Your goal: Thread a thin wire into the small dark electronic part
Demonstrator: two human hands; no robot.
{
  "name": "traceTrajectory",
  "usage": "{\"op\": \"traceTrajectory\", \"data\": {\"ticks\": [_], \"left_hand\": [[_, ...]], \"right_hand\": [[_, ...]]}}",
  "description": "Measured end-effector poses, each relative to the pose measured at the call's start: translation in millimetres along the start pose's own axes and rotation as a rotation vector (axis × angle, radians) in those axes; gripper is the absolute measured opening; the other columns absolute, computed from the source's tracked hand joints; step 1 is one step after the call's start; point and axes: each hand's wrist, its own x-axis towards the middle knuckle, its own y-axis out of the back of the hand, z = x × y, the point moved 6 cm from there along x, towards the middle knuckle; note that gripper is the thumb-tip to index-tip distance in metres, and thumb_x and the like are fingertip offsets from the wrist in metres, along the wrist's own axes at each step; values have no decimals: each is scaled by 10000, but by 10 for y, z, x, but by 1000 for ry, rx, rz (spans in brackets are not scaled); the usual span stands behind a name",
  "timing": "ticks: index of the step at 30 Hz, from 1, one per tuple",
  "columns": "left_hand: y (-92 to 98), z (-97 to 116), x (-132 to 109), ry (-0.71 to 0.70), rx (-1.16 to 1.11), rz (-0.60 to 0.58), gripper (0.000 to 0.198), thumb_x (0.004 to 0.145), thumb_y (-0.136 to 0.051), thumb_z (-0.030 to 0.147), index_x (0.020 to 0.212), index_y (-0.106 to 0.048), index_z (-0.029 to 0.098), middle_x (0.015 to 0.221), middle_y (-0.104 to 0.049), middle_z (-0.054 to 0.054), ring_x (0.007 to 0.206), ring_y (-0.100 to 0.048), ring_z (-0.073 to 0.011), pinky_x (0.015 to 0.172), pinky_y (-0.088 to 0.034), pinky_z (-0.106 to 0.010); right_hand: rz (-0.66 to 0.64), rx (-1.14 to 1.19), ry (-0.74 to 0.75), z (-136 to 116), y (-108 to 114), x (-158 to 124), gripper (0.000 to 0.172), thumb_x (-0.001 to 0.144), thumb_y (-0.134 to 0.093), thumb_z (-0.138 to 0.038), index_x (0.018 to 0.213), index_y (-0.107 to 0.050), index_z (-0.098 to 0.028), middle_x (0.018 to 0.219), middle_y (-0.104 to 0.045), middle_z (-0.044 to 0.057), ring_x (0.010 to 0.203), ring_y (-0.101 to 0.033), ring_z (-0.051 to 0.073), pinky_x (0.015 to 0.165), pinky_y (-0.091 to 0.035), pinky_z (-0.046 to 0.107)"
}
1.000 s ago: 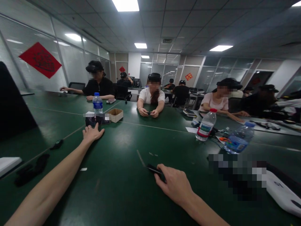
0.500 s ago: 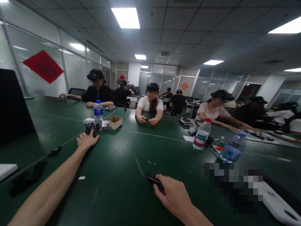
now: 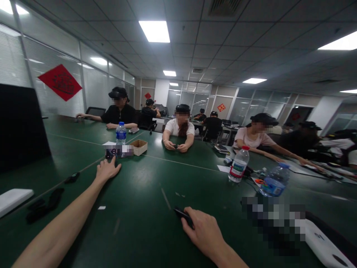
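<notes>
My left hand is stretched far out over the green table, fingers spread, one fingertip touching a dark phone-like object that is partly blurred. My right hand lies near the table's front, fingers curled over a small flat black object. A blue-capped water bottle and a small cardboard box stand just beyond the left hand.
Several people sit along the far side. Two more water bottles stand at the right beside cables and papers. A black monitor, dark straps and a white pad lie at the left. A white object is at lower right.
The view has tilted up and shifted a little. My left hand stays stretched out by the dark object; my right hand keeps resting on the black item.
</notes>
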Motion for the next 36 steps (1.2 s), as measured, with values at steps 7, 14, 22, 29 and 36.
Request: {"op": "traceTrajectory", "data": {"ticks": [7,14,22,29,36], "left_hand": [[129,75,-317,-122,-21,-25,688,783,-330,568,1312,-433,140,1264,-438,-221,1168,-392,-390,906,-330,-484],[187,187,-616,-170,-46,-31,640,778,-344,537,1266,-470,142,1233,-455,-198,1151,-396,-360,916,-325,-476],[191,591,-886,-213,-62,-94,605,780,-343,576,1188,-536,173,1210,-476,-178,1146,-397,-341,930,-309,-459],[214,1188,-1155,-396,-134,-118,544,796,-398,550,1182,-545,196,1170,-478,-161,1122,-398,-327,923,-320,-456],[476,2081,-1936,-899,-288,-35,359,856,-434,424,1128,-564,231,1077,-502,-99,1055,-417,-249,930,-347,-414]], "right_hand": [[18,3,-38,-59,26,-74,323,907,-362,-428,1035,-581,-227,885,-659,38,752,-627,147,647,-472,248],[52,-48,-60,-96,61,-151,313,906,-383,-427,1027,-589,-225,911,-678,46,783,-647,165,679,-482,260],[28,-85,-100,-113,110,-175,349,898,-393,-463,1068,-579,-222,944,-681,65,832,-652,185,720,-485,286],[51,-39,-58,-100,66,-157,329,907,-371,-440,1053,-575,-227,918,-674,51,776,-646,166,676,-479,275],[26,-41,-81,-94,62,-145,337,899,-376,-445,1060,-568,-220,941,-668,61,801,-638,172,681,-454,267]]}}
